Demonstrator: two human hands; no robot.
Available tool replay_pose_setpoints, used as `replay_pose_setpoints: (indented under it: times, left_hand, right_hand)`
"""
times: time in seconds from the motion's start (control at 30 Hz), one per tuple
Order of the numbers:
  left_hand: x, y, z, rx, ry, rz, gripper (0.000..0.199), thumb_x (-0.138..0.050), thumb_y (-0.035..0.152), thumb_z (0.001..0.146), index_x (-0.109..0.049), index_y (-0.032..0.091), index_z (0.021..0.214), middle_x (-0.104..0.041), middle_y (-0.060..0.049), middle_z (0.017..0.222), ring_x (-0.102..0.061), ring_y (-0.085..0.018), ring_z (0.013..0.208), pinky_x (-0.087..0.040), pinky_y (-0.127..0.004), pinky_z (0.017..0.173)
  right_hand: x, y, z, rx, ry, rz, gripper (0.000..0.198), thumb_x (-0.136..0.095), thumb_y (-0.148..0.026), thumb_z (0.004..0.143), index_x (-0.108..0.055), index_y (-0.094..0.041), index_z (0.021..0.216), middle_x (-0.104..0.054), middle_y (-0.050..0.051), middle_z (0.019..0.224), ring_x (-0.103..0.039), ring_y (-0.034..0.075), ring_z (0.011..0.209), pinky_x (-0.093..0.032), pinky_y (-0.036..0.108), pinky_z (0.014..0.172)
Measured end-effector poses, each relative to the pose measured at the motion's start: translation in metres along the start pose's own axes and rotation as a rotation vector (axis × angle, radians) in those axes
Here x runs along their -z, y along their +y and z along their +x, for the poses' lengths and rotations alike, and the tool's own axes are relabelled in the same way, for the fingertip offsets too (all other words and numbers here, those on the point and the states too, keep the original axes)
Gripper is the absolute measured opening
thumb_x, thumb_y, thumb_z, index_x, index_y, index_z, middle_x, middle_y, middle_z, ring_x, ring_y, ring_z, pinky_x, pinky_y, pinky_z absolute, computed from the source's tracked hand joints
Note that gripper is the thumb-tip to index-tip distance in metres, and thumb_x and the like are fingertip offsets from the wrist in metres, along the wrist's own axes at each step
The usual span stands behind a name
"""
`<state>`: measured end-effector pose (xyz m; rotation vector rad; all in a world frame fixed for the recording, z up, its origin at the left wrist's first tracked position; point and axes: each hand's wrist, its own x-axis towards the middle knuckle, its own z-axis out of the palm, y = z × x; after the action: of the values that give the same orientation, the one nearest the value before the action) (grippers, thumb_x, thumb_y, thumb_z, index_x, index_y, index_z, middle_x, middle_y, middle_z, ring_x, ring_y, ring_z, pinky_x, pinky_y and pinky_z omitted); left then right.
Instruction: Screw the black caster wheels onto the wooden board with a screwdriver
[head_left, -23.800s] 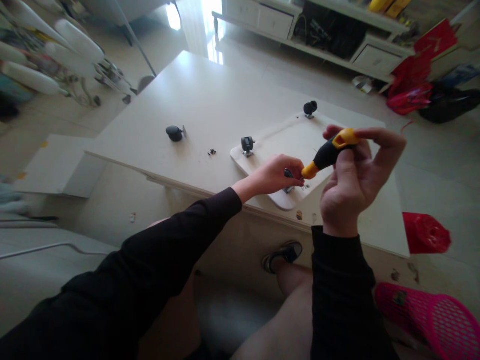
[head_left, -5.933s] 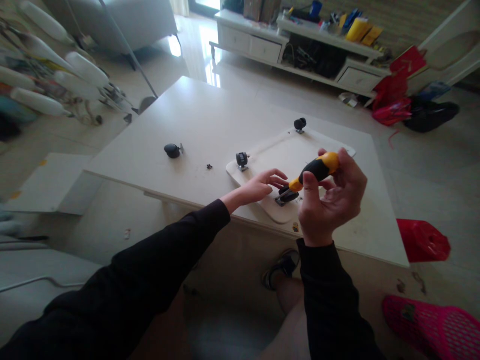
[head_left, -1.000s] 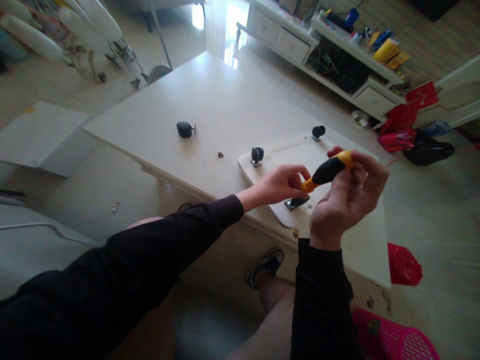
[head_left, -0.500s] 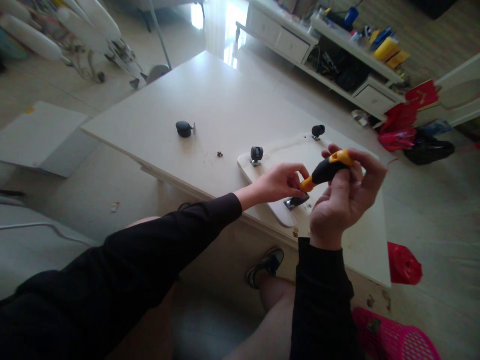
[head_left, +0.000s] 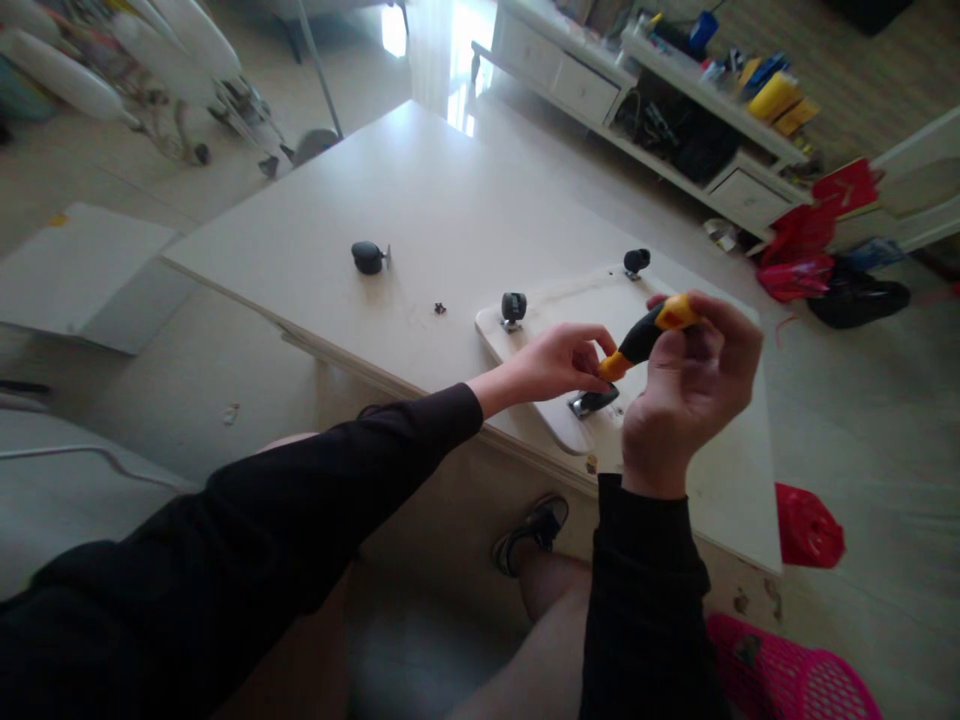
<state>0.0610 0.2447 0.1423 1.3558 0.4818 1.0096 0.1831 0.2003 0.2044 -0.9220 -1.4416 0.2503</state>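
Just inside board edge (head_left: 555,428), caster (head_left: 600,398)

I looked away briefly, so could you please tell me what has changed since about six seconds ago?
The left hand has gone from straight fingers by the near caster to curled fingers at the front end of the screwdriver, hiding its shaft. The camera view has shifted. The right hand still holds the screwdriver, and the loose caster and small screws lie as they were.

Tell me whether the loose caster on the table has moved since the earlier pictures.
No. Judged against the table, the loose caster keeps its spot, left of the small dark pieces; its shift in the picture comes from the moving view.
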Motion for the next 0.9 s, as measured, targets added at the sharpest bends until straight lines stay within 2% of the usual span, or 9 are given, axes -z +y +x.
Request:
replay_pose_setpoints:
  times: [0.17, 0.23, 0.33, 0.4, 0.47, 0.57, 0.67, 0.83, 0.9]
  left_hand:
    - [-0.0004, 0.0021, -0.0025, -0.017, -0.025, 0.050, 0.028, -0.086, 0.009, 0.083, -0.066, 0.015, 0.102, -0.072, 0.002, 0.078, -0.070, -0.011, 0.075, -0.056, -0.027, 0.074]
    - [-0.0008, 0.0011, -0.0022, -0.031, -0.014, 0.074, 0.029, -0.088, 0.010, 0.082, -0.067, 0.015, 0.101, -0.072, 0.002, 0.079, -0.069, -0.010, 0.074, -0.056, -0.027, 0.073]
    - [-0.0009, -0.0011, -0.0009, -0.034, 0.001, 0.082, 0.031, -0.088, 0.010, 0.081, -0.067, 0.014, 0.102, -0.071, 0.002, 0.079, -0.067, -0.009, 0.073, -0.056, -0.027, 0.073]
    - [-0.0008, -0.0017, -0.0005, -0.026, 0.004, 0.085, 0.032, -0.089, 0.009, 0.080, -0.067, 0.014, 0.102, -0.071, 0.002, 0.079, -0.068, -0.009, 0.073, -0.056, -0.027, 0.074]
    - [-0.0008, -0.0012, -0.0009, -0.019, 0.008, 0.089, 0.031, -0.089, 0.010, 0.080, -0.067, 0.014, 0.101, -0.071, 0.002, 0.080, -0.068, -0.009, 0.074, -0.056, -0.027, 0.074]
    - [-0.0010, 0.0005, -0.0022, -0.027, 0.005, 0.090, 0.027, -0.088, 0.011, 0.082, -0.067, 0.015, 0.099, -0.071, 0.001, 0.080, -0.069, -0.010, 0.075, -0.056, -0.026, 0.073]
    - [-0.0011, 0.0014, -0.0028, -0.042, -0.003, 0.095, 0.026, -0.087, 0.010, 0.083, -0.068, 0.014, 0.100, -0.072, 0.001, 0.080, -0.070, -0.010, 0.076, -0.056, -0.026, 0.072]
    - [-0.0003, -0.0005, -0.0014, -0.018, 0.003, 0.104, 0.032, -0.089, 0.009, 0.081, -0.068, 0.014, 0.104, -0.073, 0.001, 0.082, -0.071, -0.011, 0.076, -0.058, -0.027, 0.075]
    - [-0.0001, -0.0011, -0.0011, -0.010, 0.009, 0.116, 0.033, -0.090, 0.010, 0.080, -0.068, 0.014, 0.105, -0.074, 0.000, 0.082, -0.071, -0.011, 0.076, -0.058, -0.028, 0.075]
  right_hand:
    - [-0.0020, -0.0017, 0.0033, 0.046, 0.157, -0.100, 0.040, -0.093, -0.039, 0.075, -0.069, -0.027, 0.105, -0.063, -0.001, 0.106, -0.068, 0.018, 0.099, -0.064, 0.044, 0.098]
    - [-0.0020, 0.0000, 0.0026, 0.054, 0.141, -0.074, 0.038, -0.090, -0.040, 0.080, -0.069, -0.027, 0.108, -0.063, 0.000, 0.109, -0.069, 0.018, 0.102, -0.064, 0.045, 0.101]
    - [-0.0009, 0.0017, 0.0000, 0.025, 0.031, 0.021, 0.027, -0.068, -0.041, 0.097, -0.066, -0.028, 0.119, -0.064, 0.002, 0.115, -0.074, 0.023, 0.115, -0.061, 0.052, 0.107]
    - [0.0001, 0.0017, -0.0011, 0.006, -0.032, 0.042, 0.027, -0.059, -0.040, 0.101, -0.063, -0.028, 0.125, -0.065, 0.004, 0.117, -0.075, 0.025, 0.119, -0.061, 0.054, 0.107]
    - [0.0007, 0.0012, -0.0009, 0.029, -0.033, -0.003, 0.027, -0.063, -0.040, 0.099, -0.063, -0.028, 0.124, -0.065, 0.004, 0.118, -0.076, 0.023, 0.112, -0.063, 0.051, 0.103]
    - [0.0004, 0.0008, 0.0012, 0.085, 0.059, -0.106, 0.033, -0.080, -0.041, 0.088, -0.066, -0.028, 0.115, -0.062, 0.001, 0.113, -0.070, 0.017, 0.096, -0.065, 0.042, 0.094]
    - [-0.0006, 0.0011, 0.0022, 0.090, 0.107, -0.113, 0.040, -0.089, -0.038, 0.080, -0.067, -0.028, 0.112, -0.060, -0.001, 0.109, -0.066, 0.014, 0.092, -0.065, 0.038, 0.091]
    - [-0.0001, 0.0034, -0.0004, 0.058, -0.003, 0.051, 0.025, -0.063, -0.036, 0.100, -0.066, -0.029, 0.124, -0.065, 0.002, 0.118, -0.075, 0.021, 0.115, -0.062, 0.049, 0.106]
    - [0.0005, 0.0037, -0.0009, 0.058, -0.029, 0.073, 0.027, -0.062, -0.033, 0.101, -0.066, -0.029, 0.127, -0.066, 0.002, 0.120, -0.076, 0.021, 0.115, -0.062, 0.049, 0.106]
